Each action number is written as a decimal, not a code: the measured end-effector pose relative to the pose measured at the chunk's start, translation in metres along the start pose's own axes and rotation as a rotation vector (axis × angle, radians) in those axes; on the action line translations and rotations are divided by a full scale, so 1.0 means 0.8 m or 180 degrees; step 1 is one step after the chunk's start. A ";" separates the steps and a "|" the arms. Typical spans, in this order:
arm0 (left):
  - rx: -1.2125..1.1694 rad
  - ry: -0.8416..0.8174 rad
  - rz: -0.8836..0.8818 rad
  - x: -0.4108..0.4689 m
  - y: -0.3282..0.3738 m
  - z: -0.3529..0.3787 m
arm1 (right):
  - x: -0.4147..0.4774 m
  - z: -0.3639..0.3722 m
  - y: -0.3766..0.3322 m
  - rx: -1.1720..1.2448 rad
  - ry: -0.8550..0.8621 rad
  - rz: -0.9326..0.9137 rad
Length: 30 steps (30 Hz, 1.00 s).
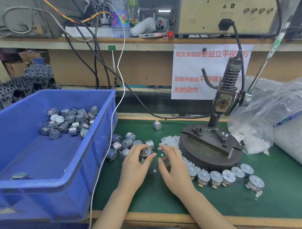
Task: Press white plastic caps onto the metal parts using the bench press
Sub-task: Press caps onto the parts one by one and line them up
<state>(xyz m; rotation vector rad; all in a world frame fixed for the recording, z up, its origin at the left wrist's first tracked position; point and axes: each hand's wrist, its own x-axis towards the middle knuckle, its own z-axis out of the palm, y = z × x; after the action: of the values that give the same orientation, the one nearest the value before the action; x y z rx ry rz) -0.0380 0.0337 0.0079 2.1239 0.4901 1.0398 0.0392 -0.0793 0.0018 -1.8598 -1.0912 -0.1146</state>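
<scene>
The left hand (133, 169) has its grip curled round a metal part (145, 152) above the green surface (149, 196), while the blurred right hand (174, 170) perhaps pinches something, I cannot tell, with the cap pile (171, 141) at its 12 o'clock and the bench press (211, 146) at 2 o'clock.

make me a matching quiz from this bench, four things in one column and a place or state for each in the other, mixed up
Column one
1. blue crate
2. bench press
3. row of capped motors
4. left hand

Column two
A. stands between the cap pile and the plastic bag
B. grips a motor
C. at the left, holding loose motors
D. lies in front of the press base

Pairs: 1-C, 2-A, 3-D, 4-B
</scene>
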 end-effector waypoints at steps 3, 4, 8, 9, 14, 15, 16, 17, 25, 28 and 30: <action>0.0237 -0.0356 0.0261 -0.005 0.005 0.002 | -0.001 0.000 0.000 -0.0041 -0.0164 -0.0039; 0.0268 -0.0458 0.0310 -0.006 0.006 0.003 | -0.001 0.000 -0.001 -0.0049 -0.0184 -0.0018; 0.0335 -0.0773 0.0253 -0.007 0.009 0.003 | 0.001 0.000 0.001 0.0193 -0.0222 0.0318; 0.0383 -0.0819 0.0289 -0.007 0.009 0.003 | 0.002 0.001 0.002 0.0234 -0.0255 0.0403; 0.0364 -0.1012 0.0329 -0.008 0.012 0.006 | 0.005 0.002 0.005 0.0357 -0.0244 0.0513; 0.0311 -0.1014 0.0246 -0.010 0.011 0.007 | 0.005 0.002 0.006 0.0327 -0.0237 0.0495; 0.0254 -0.1013 0.0161 -0.012 0.009 0.006 | 0.005 0.003 0.007 0.0308 -0.0216 0.0490; 0.0214 -0.1009 0.0077 -0.015 0.006 0.006 | 0.004 0.003 0.007 0.0310 -0.0164 0.0496; 0.0740 -0.0882 0.0114 -0.022 -0.005 0.003 | 0.001 0.002 0.007 -0.0052 -0.0089 0.0223; 0.0827 -0.0848 0.0048 -0.022 -0.006 0.003 | 0.002 0.001 0.006 -0.0051 -0.0120 0.0241; 0.0869 -0.0867 0.0011 -0.021 -0.006 0.003 | 0.004 0.002 0.007 -0.0120 -0.0139 0.0269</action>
<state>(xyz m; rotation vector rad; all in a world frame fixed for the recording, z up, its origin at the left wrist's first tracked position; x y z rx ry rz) -0.0468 0.0261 -0.0058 2.4617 0.5176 0.6996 0.0444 -0.0774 -0.0011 -1.9473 -1.0448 -0.0459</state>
